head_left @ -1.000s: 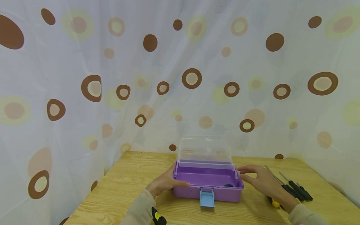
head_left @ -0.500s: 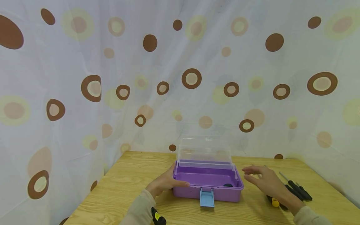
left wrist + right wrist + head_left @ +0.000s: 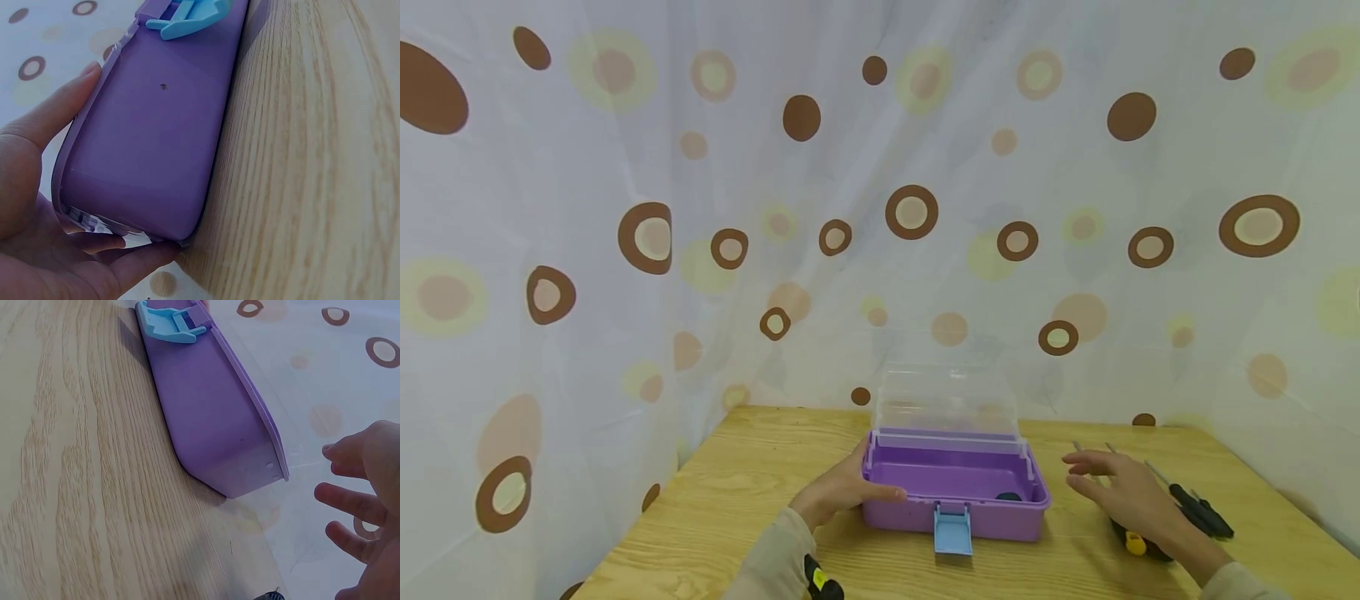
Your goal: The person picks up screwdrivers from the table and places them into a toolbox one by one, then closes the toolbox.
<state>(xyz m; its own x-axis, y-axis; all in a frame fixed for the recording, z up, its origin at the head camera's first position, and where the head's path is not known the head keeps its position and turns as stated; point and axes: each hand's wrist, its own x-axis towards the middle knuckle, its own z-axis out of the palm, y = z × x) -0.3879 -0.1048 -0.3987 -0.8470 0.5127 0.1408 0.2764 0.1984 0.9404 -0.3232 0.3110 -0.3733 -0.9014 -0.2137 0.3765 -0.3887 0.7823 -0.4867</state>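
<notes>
A purple plastic storage box point(image 3: 910, 521) with a light blue latch point(image 3: 952, 533) stands on the table, its clear lid point(image 3: 946, 400) raised at the back. My left hand point(image 3: 842, 487) holds the box's left end. In the left wrist view the thumb point(image 3: 59, 106) lies along the rim while the fingers reach around the end wall. A small dark item point(image 3: 1008, 497) sits inside at the right front corner. Apart from the box, to its right, my right hand point(image 3: 1123, 492) hovers with relaxed, spread fingers and holds nothing.
Several black-handled screwdrivers point(image 3: 1202, 510) lie at the right on the wooden table point(image 3: 760, 450), partly behind my right hand. A black and yellow piece point(image 3: 1135, 543) shows under that hand. Another black and yellow object point(image 3: 822, 578) lies by my left sleeve. A dotted curtain point(image 3: 955, 283) hangs behind.
My right hand has drawn away from the box's right edge, moving right over the screwdrivers. The left hand and the box have stayed in place.
</notes>
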